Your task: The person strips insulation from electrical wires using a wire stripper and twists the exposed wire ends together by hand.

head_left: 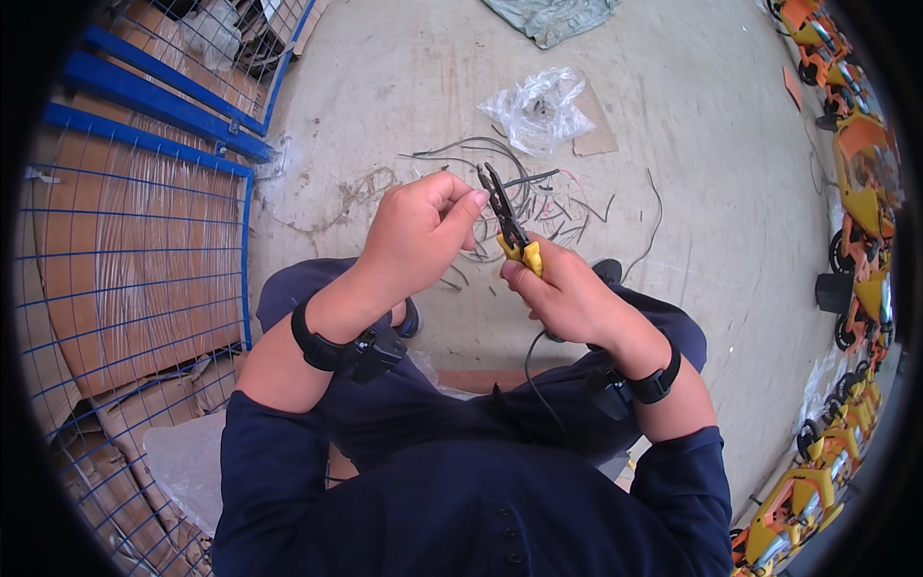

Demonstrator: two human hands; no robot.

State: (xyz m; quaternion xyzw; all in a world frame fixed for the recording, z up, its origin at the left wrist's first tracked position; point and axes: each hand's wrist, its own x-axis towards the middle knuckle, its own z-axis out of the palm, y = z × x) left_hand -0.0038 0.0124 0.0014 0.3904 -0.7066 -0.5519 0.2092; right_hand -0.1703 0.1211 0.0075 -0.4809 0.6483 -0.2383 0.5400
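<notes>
Yellow-handled black pliers [507,211]; navy shirt [433,510]; blue fence [154,141].

The pale floor [385,87] is carrying scattered dark wire scraps [572,216], a longer strand [660,207] curving off rightward. Beyond, a clear plastic bag [541,113] is lying partly over cardboard [598,133] (brown, flat), and a grey-green sheet [553,17] is lying farther out. Yellow-and-orange vehicles [865,178] are apparently standing along the right, the fisheye rim bending them.

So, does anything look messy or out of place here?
Yes: cable scraps lie tangled and strewn across the floor below and beyond the yellow-handled tool, rather than gathered up. Past them, crumpled clear plastic lies loose, partly over a flat brown sheet.
</notes>
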